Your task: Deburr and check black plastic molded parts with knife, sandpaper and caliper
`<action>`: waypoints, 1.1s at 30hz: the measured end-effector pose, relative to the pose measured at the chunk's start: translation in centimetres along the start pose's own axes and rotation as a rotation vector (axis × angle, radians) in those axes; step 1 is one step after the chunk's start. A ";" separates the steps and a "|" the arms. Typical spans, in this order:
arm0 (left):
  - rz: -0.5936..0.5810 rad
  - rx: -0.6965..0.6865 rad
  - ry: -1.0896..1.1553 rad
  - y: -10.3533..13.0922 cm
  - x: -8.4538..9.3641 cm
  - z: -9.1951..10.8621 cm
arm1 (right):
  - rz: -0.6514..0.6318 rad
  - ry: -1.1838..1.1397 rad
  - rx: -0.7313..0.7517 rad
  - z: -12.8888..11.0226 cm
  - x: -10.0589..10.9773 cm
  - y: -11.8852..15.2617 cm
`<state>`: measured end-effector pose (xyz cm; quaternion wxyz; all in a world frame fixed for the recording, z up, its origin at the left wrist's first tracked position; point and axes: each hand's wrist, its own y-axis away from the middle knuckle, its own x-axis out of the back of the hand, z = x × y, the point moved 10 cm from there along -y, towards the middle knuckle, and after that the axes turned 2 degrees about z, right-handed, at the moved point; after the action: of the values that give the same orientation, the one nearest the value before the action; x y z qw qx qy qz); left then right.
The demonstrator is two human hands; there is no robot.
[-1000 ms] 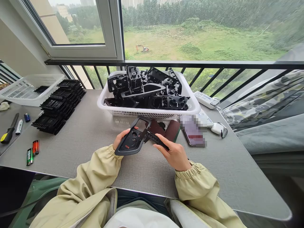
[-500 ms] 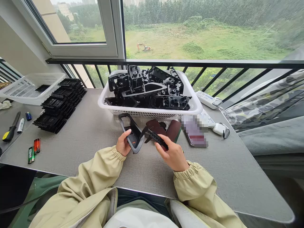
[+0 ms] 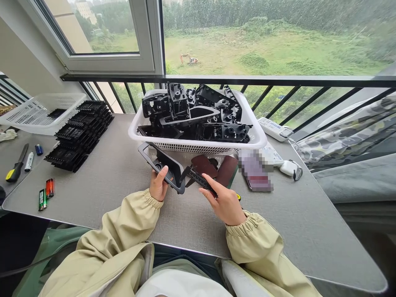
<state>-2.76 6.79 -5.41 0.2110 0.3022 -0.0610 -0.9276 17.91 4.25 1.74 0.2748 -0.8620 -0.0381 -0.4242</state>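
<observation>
My left hand point(image 3: 159, 184) is closed on a dark grey plastic frame point(image 3: 177, 170), thumb on its near side, tilted above the table. A black caliper point(image 3: 202, 180) is gripped in my right hand point(image 3: 224, 198), its jaws pointing left at the right end of the frame; whether they touch it cannot be made out. Behind the caliper lie dark red-brown sheets point(image 3: 227, 170) on the table. Just beyond the frame stands a white basket point(image 3: 198, 144) heaped with black plastic parts point(image 3: 179, 107).
Stacked black parts point(image 3: 80, 134) and another white basket point(image 3: 23, 115) are at the left, near a screwdriver point(image 3: 15, 171), a marker point(image 3: 29, 161) and batteries point(image 3: 49, 188). A phone point(image 3: 255, 171) and a white case point(image 3: 289, 168) lie right. A railing point(image 3: 229, 81) runs behind.
The grey frame has turned in my left hand, its far end swinging left and its body now lying flatter. The caliper has shifted slightly left and its jaws stay near the frame's right end.
</observation>
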 end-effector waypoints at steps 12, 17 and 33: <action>-0.026 0.052 0.090 0.0 -0.3 -0.4 | -0.007 0.060 0.043 -0.9 0.4 0.1; -0.002 0.072 0.096 0.0 -0.2 -0.4 | -0.035 0.054 0.015 -0.6 0.1 0.1; 0.151 -0.013 0.067 -0.3 1.5 0.4 | -0.086 0.137 -0.226 2.5 -0.4 -0.1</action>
<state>-4.21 6.44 -5.93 0.2841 0.3265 -0.0704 -0.8987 19.35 5.68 0.29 0.1597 -0.8541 -0.0081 -0.4950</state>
